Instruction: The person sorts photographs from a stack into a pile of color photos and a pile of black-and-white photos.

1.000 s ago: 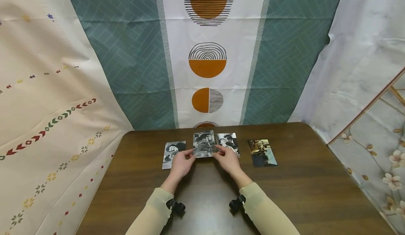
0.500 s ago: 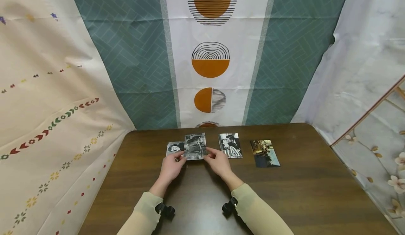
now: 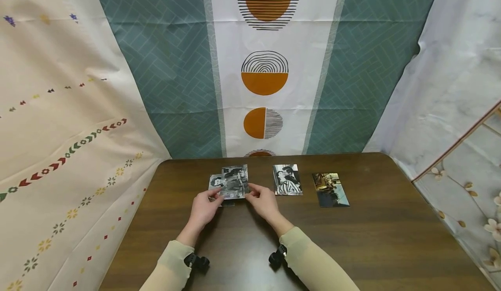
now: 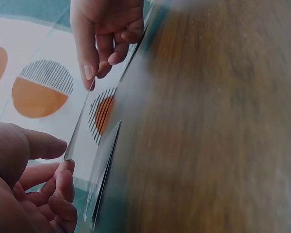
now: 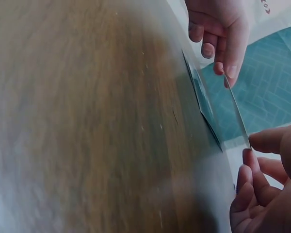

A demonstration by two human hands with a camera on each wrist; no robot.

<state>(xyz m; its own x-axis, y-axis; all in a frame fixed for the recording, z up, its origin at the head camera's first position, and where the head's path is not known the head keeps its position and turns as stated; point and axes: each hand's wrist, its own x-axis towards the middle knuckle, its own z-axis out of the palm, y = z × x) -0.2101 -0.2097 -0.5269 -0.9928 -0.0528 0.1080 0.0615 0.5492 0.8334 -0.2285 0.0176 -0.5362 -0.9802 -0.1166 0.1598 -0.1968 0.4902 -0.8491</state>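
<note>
Closest in, two pale sleeves (image 3: 166,267), both sliced off by the bottom edge, and a black wrist camera (image 3: 197,262) at each cuff. Up to the hands we go: the left hand (image 3: 205,206) has thumb and fingertips clamped on the lower left edge of a black-and-white photo (image 3: 235,181), and the right hand (image 3: 263,200) pinches its right edge, low down. That photo is held clear of the brown table (image 3: 372,239), and the wrist views catch it edge-on, a thin sliver, its picture unreadable. Behind it, a grey portrait print (image 3: 215,181) is largely hidden, only its left side and a strip along the bottom showing. To the right, well apart, a striped-shirt print (image 3: 287,180), then a colour print (image 3: 331,190), its details too small to make out. At the back, a patterned hanging (image 3: 266,82): top circle cropped, lowest one half hidden by the table's far edge.
</note>
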